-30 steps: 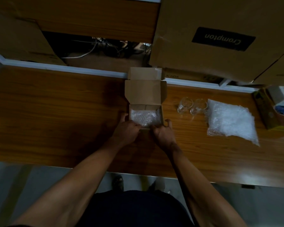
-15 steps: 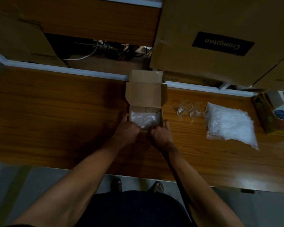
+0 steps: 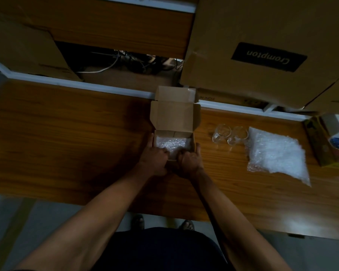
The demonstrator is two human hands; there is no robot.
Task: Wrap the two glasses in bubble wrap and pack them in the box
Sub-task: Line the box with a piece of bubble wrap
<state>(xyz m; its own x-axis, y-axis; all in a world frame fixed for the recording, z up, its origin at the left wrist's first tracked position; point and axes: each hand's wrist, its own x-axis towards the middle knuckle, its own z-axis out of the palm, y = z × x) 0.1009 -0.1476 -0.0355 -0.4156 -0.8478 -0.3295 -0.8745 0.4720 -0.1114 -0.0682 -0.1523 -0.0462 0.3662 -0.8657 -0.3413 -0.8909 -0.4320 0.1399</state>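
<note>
On the wooden surface (image 3: 67, 133), head view: small cardboard box (image 3: 174, 119) sits centre, lid flipped open toward the far edge, w/ a layer of bubble wrap (image 3: 173, 142) lining the inside. Left hand (image 3: 155, 159) at the box's near-left corner, thumb up along the left wall, fingers curled over the near rim onto the wrap. Right hand (image 3: 189, 163) at the near-right corner, thumb along the right wall, fingers curled in the same way; can't tell if either is pinching the wrap or just pressing it. Two clear glasses (image 3: 229, 134) stand side by side to the right of the box, unwrapped, apart from it. Just beside them, further right, a folded stack of bubble wrap sheets (image 3: 276, 153) lies flat. Big Crompton carton (image 3: 268, 55) behind the surface.
</note>
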